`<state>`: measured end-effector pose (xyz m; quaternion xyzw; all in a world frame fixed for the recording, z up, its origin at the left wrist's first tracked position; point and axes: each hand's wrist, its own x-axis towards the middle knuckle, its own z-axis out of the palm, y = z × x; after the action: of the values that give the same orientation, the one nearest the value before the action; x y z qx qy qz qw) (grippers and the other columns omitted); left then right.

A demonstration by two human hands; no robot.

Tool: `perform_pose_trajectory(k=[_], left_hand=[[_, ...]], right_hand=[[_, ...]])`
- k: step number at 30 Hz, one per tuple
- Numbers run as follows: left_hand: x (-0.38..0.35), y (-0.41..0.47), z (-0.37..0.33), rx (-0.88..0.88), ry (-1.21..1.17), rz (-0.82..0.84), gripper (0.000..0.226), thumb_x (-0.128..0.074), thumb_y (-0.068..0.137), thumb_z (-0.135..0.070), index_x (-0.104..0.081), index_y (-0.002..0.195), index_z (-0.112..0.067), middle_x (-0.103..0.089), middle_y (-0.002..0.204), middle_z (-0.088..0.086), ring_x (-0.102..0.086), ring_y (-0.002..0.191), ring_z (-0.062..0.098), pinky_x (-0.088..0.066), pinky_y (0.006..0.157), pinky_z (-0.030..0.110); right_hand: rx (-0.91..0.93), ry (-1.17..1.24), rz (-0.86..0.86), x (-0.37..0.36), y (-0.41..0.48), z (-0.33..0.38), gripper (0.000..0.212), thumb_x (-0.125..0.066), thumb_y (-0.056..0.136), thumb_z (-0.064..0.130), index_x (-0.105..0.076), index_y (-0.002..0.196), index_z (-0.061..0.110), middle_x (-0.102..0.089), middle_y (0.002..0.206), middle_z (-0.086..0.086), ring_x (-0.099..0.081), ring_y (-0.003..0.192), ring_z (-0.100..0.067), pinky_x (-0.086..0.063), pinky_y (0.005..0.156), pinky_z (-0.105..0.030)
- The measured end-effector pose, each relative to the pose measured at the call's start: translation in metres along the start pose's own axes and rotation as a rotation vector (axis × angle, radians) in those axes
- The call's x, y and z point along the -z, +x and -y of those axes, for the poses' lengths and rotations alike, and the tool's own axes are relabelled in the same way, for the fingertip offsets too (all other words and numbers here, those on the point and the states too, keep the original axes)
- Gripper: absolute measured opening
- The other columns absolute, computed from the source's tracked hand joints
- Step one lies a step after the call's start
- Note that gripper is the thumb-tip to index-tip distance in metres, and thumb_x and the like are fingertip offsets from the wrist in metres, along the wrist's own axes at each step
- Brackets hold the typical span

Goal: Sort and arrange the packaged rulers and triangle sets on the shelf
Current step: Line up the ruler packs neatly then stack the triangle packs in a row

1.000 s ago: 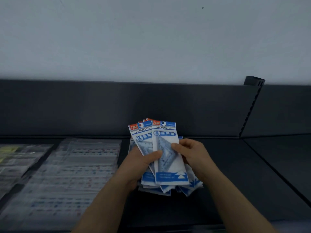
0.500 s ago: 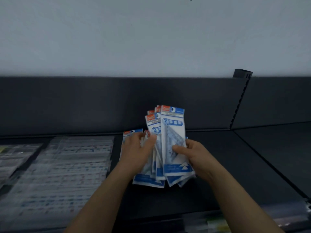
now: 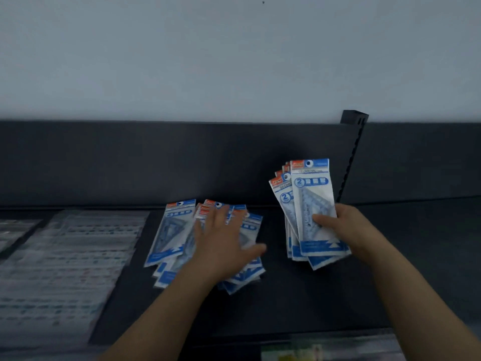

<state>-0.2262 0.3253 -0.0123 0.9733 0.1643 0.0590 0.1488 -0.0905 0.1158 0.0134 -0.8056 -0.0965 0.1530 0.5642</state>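
Far to the left of both hands, flat packs of rulers (image 3: 73, 256) lie in overlapping rows on the dark shelf (image 3: 299, 308), too blurred to read. Just right of them, a loose pile of triangle packs (image 3: 174, 230) lies spread on the shelf. The left hand (image 3: 223, 243) rests palm-down on top of it, with fingers straight and spread and the thumb out to the right, curled round nothing. A bare strip of shelf separates this pile from the right hand (image 3: 348, 230). That hand grips a second, fanned bundle of triangle packs (image 3: 312, 199) near its lower end, with the thumb (image 3: 322, 220) pressed across the front pack and the fingers hidden behind. The bundle stands nearly upright, its tops rising above the grip against the shelf's back panel. Up and to the right of the held bundle runs a slotted upright (image 3: 351, 162).
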Motion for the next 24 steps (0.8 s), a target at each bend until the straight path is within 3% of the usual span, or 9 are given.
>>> perform_pose_trajectory(k=[3,5,10,12,14,17,20,22,24], left_hand=[[-0.019,0.007,-0.030,-0.143,0.172,0.085,0.061,-0.053,0.085,-0.057,-0.033,0.141,-0.043,-0.001,0.161,0.000,0.013,0.147,0.025,0.011,0.114,0.057],[-0.025,0.015,-0.031,-0.068,0.244,0.086,0.052,-0.055,0.085,-0.045,-0.043,0.135,-0.040,-0.009,0.160,0.003,0.007,0.148,0.027,0.010,0.114,0.059],[-0.018,0.020,-0.022,0.118,0.258,0.162,0.057,-0.052,0.087,-0.041,-0.035,0.142,-0.036,-0.012,0.159,0.003,-0.001,0.148,0.026,0.007,0.115,0.056],[-0.018,0.019,-0.027,0.098,0.167,0.068,0.064,-0.054,0.088,-0.047,-0.030,0.145,-0.034,-0.016,0.159,0.002,-0.009,0.147,0.024,0.000,0.118,0.052],[-0.015,0.017,-0.041,0.040,-0.144,-0.065,0.086,-0.065,0.080,-0.055,-0.021,0.150,-0.030,-0.021,0.157,-0.002,-0.020,0.144,0.019,-0.016,0.118,0.044],[-0.010,0.014,-0.072,-0.100,-0.488,-0.118,0.111,-0.084,0.064,-0.045,-0.016,0.150,-0.032,-0.029,0.151,-0.011,-0.029,0.137,0.008,-0.029,0.111,0.028],[-0.016,0.013,-0.087,-0.141,-0.434,0.001,0.071,-0.085,0.066,-0.028,-0.049,0.127,-0.037,-0.056,0.122,-0.014,-0.056,0.099,-0.006,-0.046,0.080,0.011],[-0.021,0.013,-0.089,-0.123,-0.421,0.032,0.040,-0.082,0.071,-0.020,-0.061,0.103,-0.033,-0.063,0.094,-0.014,-0.059,0.074,-0.011,-0.044,0.057,0.005],[-0.024,0.013,-0.087,-0.098,-0.443,0.002,0.032,-0.081,0.073,-0.017,-0.062,0.095,-0.031,-0.063,0.089,-0.014,-0.058,0.072,-0.013,-0.045,0.055,0.006]], right_hand=[[0.197,-0.346,0.003,0.032,0.004,0.015,0.009,-0.066,0.089,0.018,-0.063,0.097,0.018,-0.068,0.087,0.004,-0.064,0.075,-0.010,-0.048,0.060,-0.026],[0.299,-0.614,0.036,0.045,0.008,0.021,0.010,-0.065,0.088,0.020,-0.061,0.098,0.018,-0.065,0.092,0.003,-0.062,0.080,-0.011,-0.049,0.066,-0.030],[0.350,-1.147,0.217,0.035,0.015,0.001,0.028,-0.062,0.085,0.032,-0.051,0.108,0.021,-0.061,0.104,-0.001,-0.058,0.087,-0.019,-0.051,0.073,-0.035],[0.366,-1.168,0.241,0.033,0.015,-0.004,0.038,-0.064,0.083,0.037,-0.046,0.115,0.024,-0.060,0.106,0.000,-0.058,0.089,-0.019,-0.050,0.071,-0.034],[0.385,-1.089,0.273,0.040,0.015,-0.002,0.039,-0.069,0.079,0.036,-0.051,0.112,0.029,-0.061,0.107,0.004,-0.059,0.089,-0.016,-0.053,0.075,-0.036],[0.447,-1.036,0.357,0.049,0.008,0.003,0.038,-0.074,0.073,0.030,-0.056,0.106,0.035,-0.061,0.104,0.010,-0.058,0.090,-0.013,-0.053,0.079,-0.038],[0.529,-1.078,0.351,0.051,-0.001,-0.002,0.037,-0.074,0.071,0.036,-0.057,0.105,0.039,-0.062,0.100,0.014,-0.058,0.090,-0.010,-0.052,0.076,-0.034],[0.539,-1.095,0.259,0.062,-0.002,-0.011,0.042,-0.074,0.068,0.045,-0.058,0.106,0.040,-0.063,0.098,0.016,-0.059,0.089,-0.008,-0.051,0.075,-0.030],[0.480,-1.010,0.160,0.081,-0.001,-0.024,0.047,-0.077,0.063,0.050,-0.059,0.105,0.040,-0.063,0.098,0.018,-0.059,0.088,-0.005,-0.052,0.077,-0.028]])
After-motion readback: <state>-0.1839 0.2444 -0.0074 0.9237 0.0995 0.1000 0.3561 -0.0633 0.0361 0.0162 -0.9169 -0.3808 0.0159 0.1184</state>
